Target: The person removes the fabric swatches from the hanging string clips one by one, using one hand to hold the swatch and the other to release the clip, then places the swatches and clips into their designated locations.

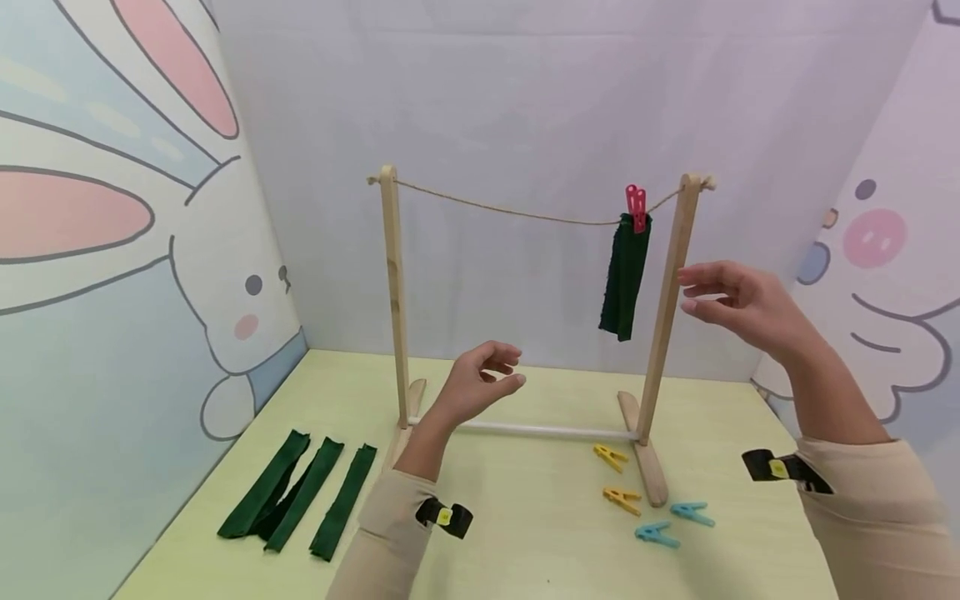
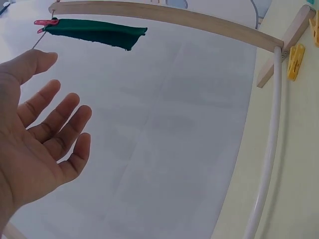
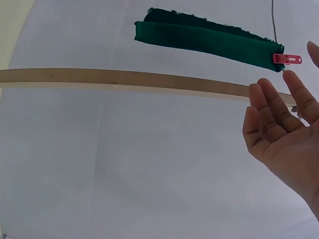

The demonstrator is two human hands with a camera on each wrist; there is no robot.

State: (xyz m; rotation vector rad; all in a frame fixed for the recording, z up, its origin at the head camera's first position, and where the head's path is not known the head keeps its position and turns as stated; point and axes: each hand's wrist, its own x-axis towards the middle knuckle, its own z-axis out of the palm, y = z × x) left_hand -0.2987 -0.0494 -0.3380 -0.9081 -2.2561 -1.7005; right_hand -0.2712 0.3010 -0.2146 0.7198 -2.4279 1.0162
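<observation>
A folded dark green cloth strip [image 1: 627,279] hangs from the string [image 1: 517,212] near the right post, held by a red clothespin [image 1: 638,218]. My right hand [image 1: 738,304] is raised just right of that post, fingers loosely bent and holding nothing. Lower, between the two posts, my left hand [image 1: 480,383] hovers in front of the frame, also holding nothing. The left wrist view shows its palm and relaxed fingers [image 2: 62,132], apart from the hanging cloth [image 2: 94,33]. In the right wrist view, the clothespin [image 3: 287,59] appears just beyond the right fingertips.
More green cloth strips [image 1: 343,504] lie at the table's left. Two yellow clothespins [image 1: 621,498] and two blue clothespins [image 1: 657,534] lie near the right foot [image 1: 651,475] of the wooden frame. A white rod [image 1: 525,430] joins the posts low down. Cartoon-printed walls flank the table.
</observation>
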